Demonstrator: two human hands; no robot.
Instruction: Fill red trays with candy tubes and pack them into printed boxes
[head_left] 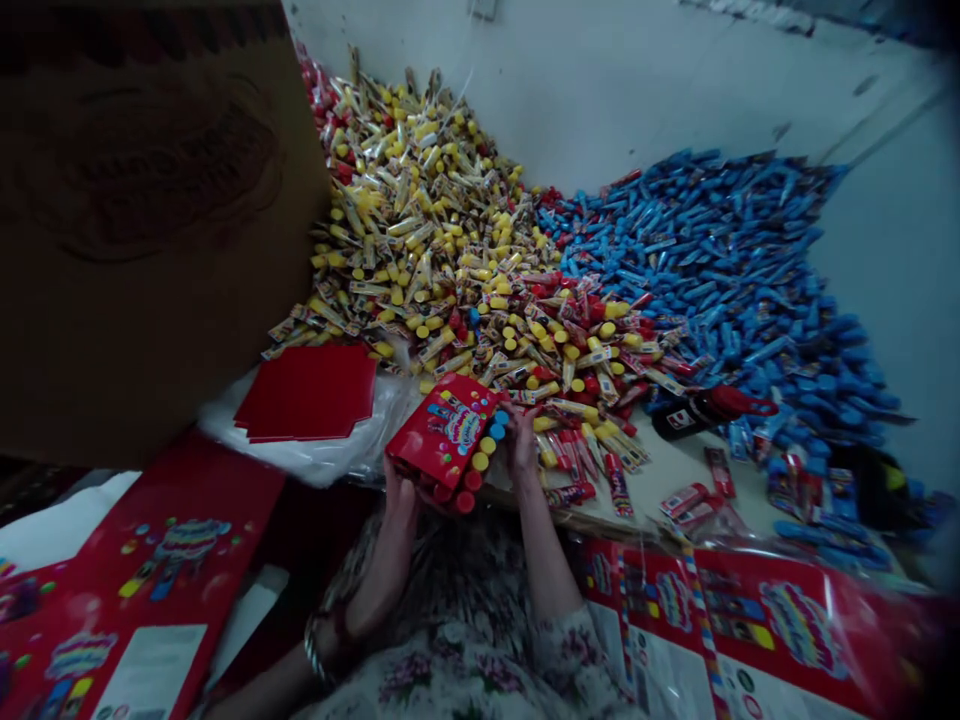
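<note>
A small red printed cardboard box is held tilted in front of my body. Its right end is open, and a row of capped tubes shows there, with blue, yellow and red caps. My left hand is closed around the box's lower left edge. At the upper right corner, my right hand is closed against the box, its fingers beside the blue caps. Some of its fingertips are hidden. Just beyond the box lies a large heap of yellow-capped tubes, mixed with red ones.
Blue tubes are heaped at the right against the wall. A dark bottle with a red top lies before them. Flat red cards rest on plastic at left, below a big brown carton. Red printed packs line the table's front.
</note>
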